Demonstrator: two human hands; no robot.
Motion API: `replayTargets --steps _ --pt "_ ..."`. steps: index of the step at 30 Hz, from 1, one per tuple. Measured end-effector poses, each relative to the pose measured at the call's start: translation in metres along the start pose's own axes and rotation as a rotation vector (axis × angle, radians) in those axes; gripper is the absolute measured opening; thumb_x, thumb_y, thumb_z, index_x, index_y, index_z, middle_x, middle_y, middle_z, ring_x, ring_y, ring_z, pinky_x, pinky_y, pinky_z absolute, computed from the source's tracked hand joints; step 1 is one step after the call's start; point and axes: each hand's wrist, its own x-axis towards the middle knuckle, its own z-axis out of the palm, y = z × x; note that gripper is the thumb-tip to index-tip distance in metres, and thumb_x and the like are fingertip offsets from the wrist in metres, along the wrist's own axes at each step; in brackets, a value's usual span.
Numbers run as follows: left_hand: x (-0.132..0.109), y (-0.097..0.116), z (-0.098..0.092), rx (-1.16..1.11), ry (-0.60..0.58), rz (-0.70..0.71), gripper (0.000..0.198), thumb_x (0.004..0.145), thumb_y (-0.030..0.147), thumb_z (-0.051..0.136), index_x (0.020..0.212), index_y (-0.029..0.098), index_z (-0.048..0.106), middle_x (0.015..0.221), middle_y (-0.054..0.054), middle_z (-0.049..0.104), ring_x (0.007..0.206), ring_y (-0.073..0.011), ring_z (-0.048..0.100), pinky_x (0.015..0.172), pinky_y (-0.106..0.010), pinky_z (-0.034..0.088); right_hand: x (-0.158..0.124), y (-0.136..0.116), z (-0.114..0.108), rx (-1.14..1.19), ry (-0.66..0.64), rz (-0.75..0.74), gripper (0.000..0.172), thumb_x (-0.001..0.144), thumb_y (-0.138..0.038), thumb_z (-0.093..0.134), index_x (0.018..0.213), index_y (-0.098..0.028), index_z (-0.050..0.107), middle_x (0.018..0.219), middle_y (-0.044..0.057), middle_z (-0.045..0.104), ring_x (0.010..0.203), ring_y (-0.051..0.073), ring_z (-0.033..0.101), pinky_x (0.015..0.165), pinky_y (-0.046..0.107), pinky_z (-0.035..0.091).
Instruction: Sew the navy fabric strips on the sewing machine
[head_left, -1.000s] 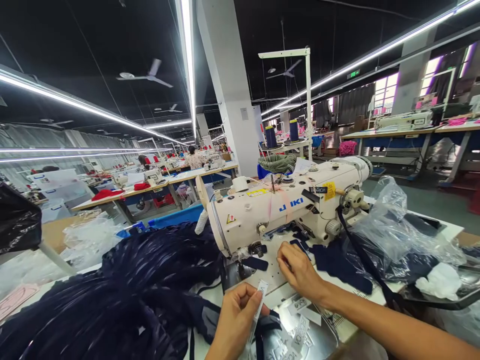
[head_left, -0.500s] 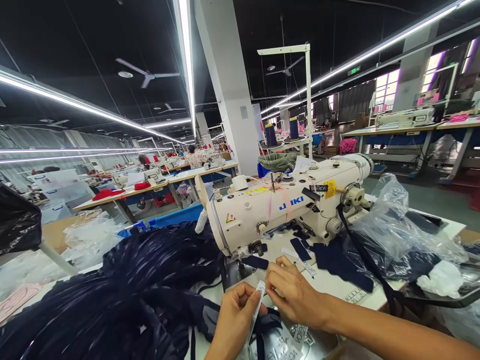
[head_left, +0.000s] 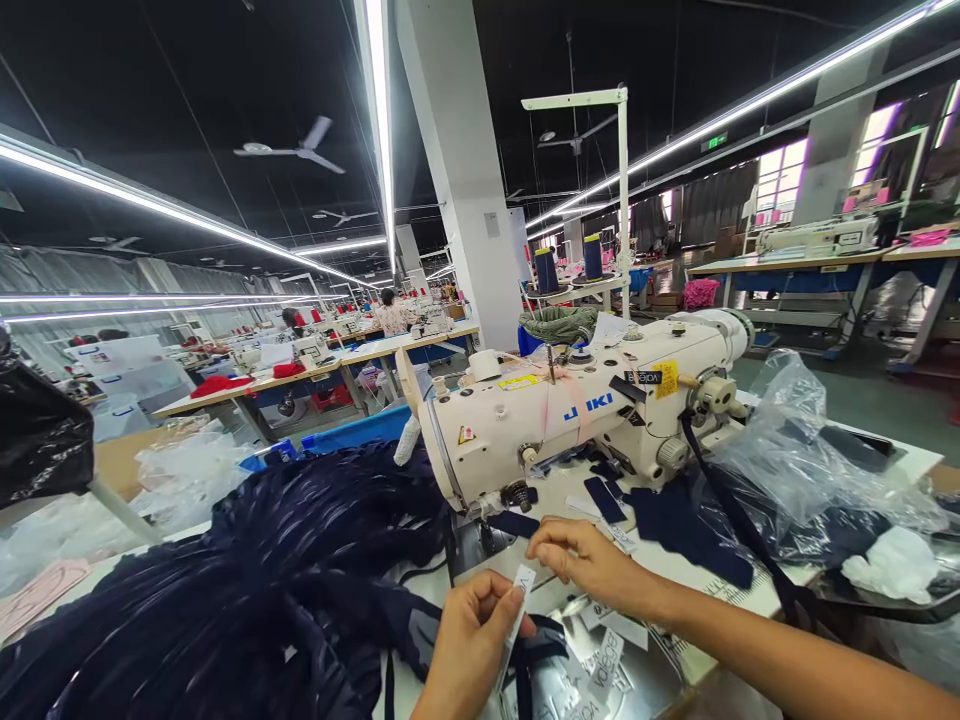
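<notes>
Head: L hand (head_left: 471,640) pinches thin white label (head_left: 520,598).

narrow white printed label (head_left: 520,600), upright in left hand (head_left: 469,640)

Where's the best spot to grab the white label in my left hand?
Pinch the white label by its free upper end, coming from the right: it stands upright, and the left hand covers its lower part.
</notes>
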Motion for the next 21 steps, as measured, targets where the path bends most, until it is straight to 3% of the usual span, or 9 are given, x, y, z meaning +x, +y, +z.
replayTargets --steps 5,8,11,16,21 --pt "-0.004 0.007 0.001 0.119 -0.019 0.088 0.049 0.062 0.065 0.059 0.054 0.018 0.054 0.049 -0.003 0.060 0.044 -0.0116 0.041 0.050 -0.024 0.031 0.006 -0.002 0.008 0.303 -0.117 0.202 0.022 0.068 -0.037 0.059 0.063 -0.019 0.050 0.049 -0.006 0.038 0.048 0.009 0.032 0.046 0.022 0.025" --pt "-0.006 0.007 -0.001 0.157 0.020 0.113 0.048 0.065 0.065 0.057 0.053 0.018 0.054 0.048 -0.002 0.059 0.045 -0.0123 0.042 0.051 -0.025 0.032 0.010 0.006 0.000 0.308 -0.013 0.260 0.026 0.070 -0.040 0.056 0.060 -0.020 0.043 0.046 -0.007 0.034 0.044 0.009 0.029 0.045 0.023 0.023" --pt "-0.006 0.004 -0.004 0.174 0.044 0.111 0.049 0.065 0.065 0.057 0.053 0.018 0.054 0.048 -0.002 0.059 0.045 -0.0123 0.043 0.050 -0.024 0.033 0.007 0.010 -0.009 0.063 0.129 0.109 0.024 0.076 -0.037 0.051 0.061 -0.019 0.045 0.055 -0.003 0.043 0.054 0.012 0.040 0.054 0.026 0.031" --pt "-0.004 0.002 -0.001 0.159 0.059 0.097 0.048 0.065 0.064 0.057 0.053 0.017 0.055 0.047 -0.002 0.058 0.044 -0.0117 0.043 0.046 -0.022 0.030 -0.010 -0.005 -0.006 -0.415 0.054 -0.299 0.009 0.086 -0.022 0.045 0.081 -0.018 0.051 0.077 0.003 0.052 0.069 0.015 0.044 0.066 0.030 0.034" --pt "-0.006 0.004 0.002 0.187 0.049 0.124 0.044 0.068 0.060 0.056 0.055 0.017 0.055 0.049 -0.002 0.060 0.045 -0.0123 0.044 0.047 -0.023 0.031 -0.008 -0.013 0.005 -0.627 0.037 -0.466 0.015 0.088 -0.015 0.035 0.078 -0.017 0.046 0.074 0.003 0.049 0.066 0.016 0.041 0.064 0.029 0.033"
